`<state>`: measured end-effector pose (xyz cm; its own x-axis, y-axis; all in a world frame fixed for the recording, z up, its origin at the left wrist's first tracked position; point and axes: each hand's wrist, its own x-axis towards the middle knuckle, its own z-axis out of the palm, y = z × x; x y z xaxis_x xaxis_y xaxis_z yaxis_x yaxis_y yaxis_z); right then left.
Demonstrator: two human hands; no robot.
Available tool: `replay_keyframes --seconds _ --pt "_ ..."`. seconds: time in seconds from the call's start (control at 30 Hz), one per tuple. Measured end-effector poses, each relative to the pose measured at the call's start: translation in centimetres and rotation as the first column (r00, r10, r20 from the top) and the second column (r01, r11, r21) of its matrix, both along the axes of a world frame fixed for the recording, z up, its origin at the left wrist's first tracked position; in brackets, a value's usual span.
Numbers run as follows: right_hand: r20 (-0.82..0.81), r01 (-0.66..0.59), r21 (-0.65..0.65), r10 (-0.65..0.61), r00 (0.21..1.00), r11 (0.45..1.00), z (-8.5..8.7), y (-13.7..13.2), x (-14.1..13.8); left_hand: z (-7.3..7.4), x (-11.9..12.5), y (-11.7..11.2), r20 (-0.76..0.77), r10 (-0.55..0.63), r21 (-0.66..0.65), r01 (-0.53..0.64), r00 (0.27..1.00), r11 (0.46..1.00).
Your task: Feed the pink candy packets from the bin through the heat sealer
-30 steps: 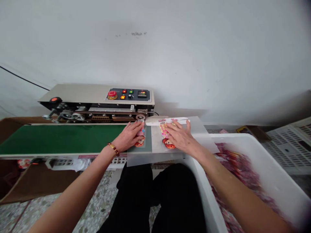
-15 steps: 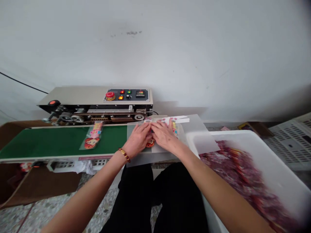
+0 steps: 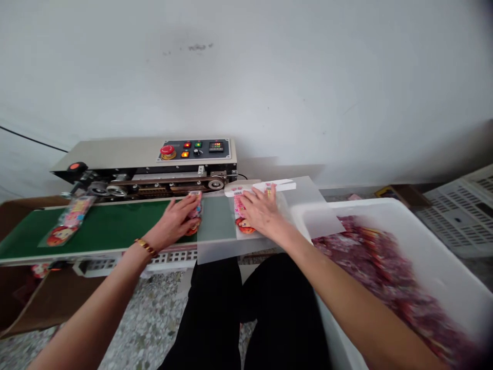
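Observation:
My left hand (image 3: 174, 223) lies over a small clear packet (image 3: 196, 210) at the right end of the green conveyor belt (image 3: 127, 221). Its fingers are stretched out across the packet, partly hiding it. Flat and spread, my right hand (image 3: 262, 210) presses on packets with a red-haired cartoon figure (image 3: 245, 226); these lie on a translucent plastic sheet (image 3: 217, 221). How many lie under the right hand is hidden. Another packet (image 3: 66, 223) lies tilted at the left of the belt, its top near the machine's wheels.
Behind the belt stands a band sealing machine (image 3: 127, 154) with lit buttons and a red knob. A white tub (image 3: 389, 210) of reddish packets (image 3: 377, 267) is at my right. A cardboard box (image 3: 57, 303) sits below left, and a pale crate (image 3: 462, 216) stands far right.
My left hand has moved left, with a packet under it going from the sheet onto the belt. The packet on the belt has travelled left. My right hand stays on the sheet.

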<state>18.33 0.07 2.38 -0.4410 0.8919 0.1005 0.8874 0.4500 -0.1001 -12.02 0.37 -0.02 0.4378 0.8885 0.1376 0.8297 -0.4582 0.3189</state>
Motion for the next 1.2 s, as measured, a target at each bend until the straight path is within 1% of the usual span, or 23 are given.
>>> replay_keyframes --seconds 0.07,0.1,0.13,0.2,0.23,0.3,0.33,0.37,0.4,0.47,0.53,0.57,0.6,0.67,0.73,0.8,0.83,0.87,0.93,1.0,1.07,1.13,1.2 --pt "-0.021 0.001 0.000 -0.001 1.000 1.000 0.3 0.0 -1.9 0.3 -0.4 -0.2 -0.007 0.095 0.086 -0.094 0.995 0.992" --pt "-0.031 0.011 -0.005 -0.011 0.999 1.000 0.5 0.0 -2.6 0.5 0.2 -0.2 0.003 0.115 0.124 -0.115 0.993 0.986" --pt "-0.040 0.024 -0.011 -0.025 0.999 1.000 0.7 0.0 -3.2 0.6 1.3 -0.3 0.019 0.104 0.146 -0.106 0.994 0.984" --pt "-0.047 0.038 -0.022 -0.039 0.998 0.999 1.0 0.0 -3.7 0.6 4.4 -0.3 0.048 0.013 0.139 -0.019 0.999 0.990" --pt "-0.048 0.038 -0.022 -0.039 0.998 0.999 1.1 0.0 -3.5 0.5 6.2 -0.3 0.060 -0.045 0.117 0.038 0.997 0.992" --pt "-0.045 0.047 -0.011 -0.048 0.998 0.999 1.4 -0.1 -2.2 0.2 9.1 -0.2 0.066 -0.116 0.073 0.111 0.991 0.991" --pt "-0.042 0.064 0.000 -0.063 0.997 0.998 1.4 -0.2 -1.2 0.0 10.0 -0.1 0.062 -0.133 0.053 0.130 0.989 0.990" --pt "-0.036 0.084 0.011 -0.083 0.996 0.996 1.4 -0.3 0.1 -0.2 10.4 0.0 0.054 -0.138 0.039 0.136 0.989 0.990" --pt "-0.029 0.108 0.021 -0.108 0.994 0.994 1.4 -0.5 1.5 -0.4 10.3 0.1 0.048 -0.136 0.028 0.134 0.990 0.991" --pt "-0.011 0.149 0.027 -0.149 0.989 0.988 1.0 -0.9 3.9 -0.6 8.8 0.4 0.053 -0.126 0.012 0.126 0.991 0.992" --pt "0.011 0.154 0.006 -0.154 0.988 0.988 0.4 -1.3 5.3 -0.7 6.2 0.6 0.069 -0.120 -0.004 0.120 0.990 0.993" --pt "0.018 0.145 -0.009 -0.145 0.989 0.989 0.1 -1.4 5.4 -0.6 4.7 0.7 0.072 -0.116 -0.012 0.117 0.991 0.993" --pt "0.018 0.131 -0.023 -0.131 0.991 0.991 -0.2 -1.4 5.0 -0.5 3.2 0.7 0.067 -0.110 -0.023 0.112 0.992 0.993" --pt "-0.010 0.081 -0.049 -0.082 0.997 0.995 -0.7 -1.3 3.3 -0.2 0.6 0.6 0.014 -0.066 -0.042 0.067 0.998 0.997" --pt "-0.066 0.015 -0.053 -0.019 0.998 0.998 -0.9 -0.9 0.8 0.2 -0.8 0.2 -0.072 0.042 -0.011 -0.042 0.997 0.999" --pt "-0.118 -0.052 -0.043 0.046 0.992 0.998 -1.0 -0.4 -1.7 0.7 -0.7 -0.3 -0.117 0.147 0.073 -0.139 0.982 0.988" --pt "-0.141 -0.079 -0.037 0.073 0.987 0.996 -0.9 -0.2 -2.6 0.9 0.1 -0.5 -0.110 0.161 0.109 -0.149 0.981 0.983" --pt "-0.162 -0.093 -0.035 0.086 0.983 0.995 -0.8 -0.1 -3.3 1.1 1.3 -0.7 -0.090 0.140 0.129 -0.128 0.986 0.983" --pt "-0.198 -0.090 -0.044 0.080 0.977 0.995 -0.5 0.1 -3.5 1.3 4.5 -1.0 -0.037 0.021 0.118 -0.016 0.999 0.993" --pt "-0.207 -0.052 -0.048 0.041 0.977 0.997 -0.1 -0.1 -2.3 1.2 7.8 -1.1 -0.004 -0.078 0.085 0.078 0.997 0.993" --pt "-0.190 -0.005 -0.038 -0.002 0.982 0.999 0.4 -0.7 0.1 0.9 10.3 -1.0 -0.004 -0.104 0.053 0.104 0.995 0.993" --pt "-0.178 0.046 -0.019 -0.049 0.983 0.999 0.6 -2.0 3.4 0.3 11.2 -0.9 -0.015 -0.090 0.031 0.090 0.996 0.995" --pt "-0.198 0.114 0.014 -0.109 0.974 0.993 0.3 -4.0 7.0 -0.3 10.5 -0.6 -0.019 -0.067 0.022 0.068 0.998 0.997"
